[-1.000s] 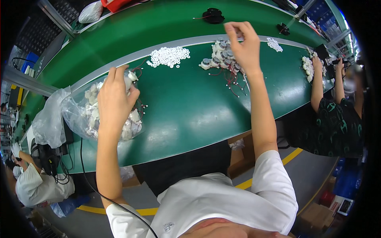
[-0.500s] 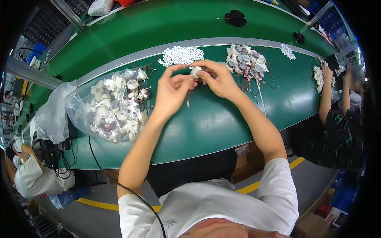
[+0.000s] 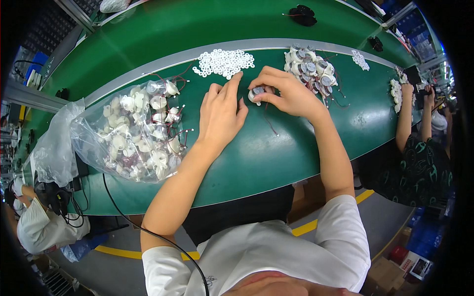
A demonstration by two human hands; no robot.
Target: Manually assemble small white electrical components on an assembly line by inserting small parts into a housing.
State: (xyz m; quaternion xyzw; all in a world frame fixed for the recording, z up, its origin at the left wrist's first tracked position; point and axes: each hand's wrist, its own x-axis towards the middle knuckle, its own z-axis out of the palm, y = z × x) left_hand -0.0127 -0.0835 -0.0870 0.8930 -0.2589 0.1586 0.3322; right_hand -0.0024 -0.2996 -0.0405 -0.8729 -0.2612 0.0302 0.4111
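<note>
My right hand grips a small motor with a grey round face and a white housing; its thin wire lead trails down over the green bench. To the left, my left hand holds nothing that shows. Its fingers stretch forward and the thumb stands apart, with the index fingertip at the near edge of a spread of small white rings. Beyond my right hand lies a heap of similar white motors with red and black wires.
A clear plastic bag full of white motor parts lies at left on the green bench. Farther right is a smaller group of white rings. A black part sits on the green strip behind. Other people work at both sides.
My hands have parted. The right one took the motor to the right and lower toward the bench; the left let go of it and stretched its fingers toward the white rings.
</note>
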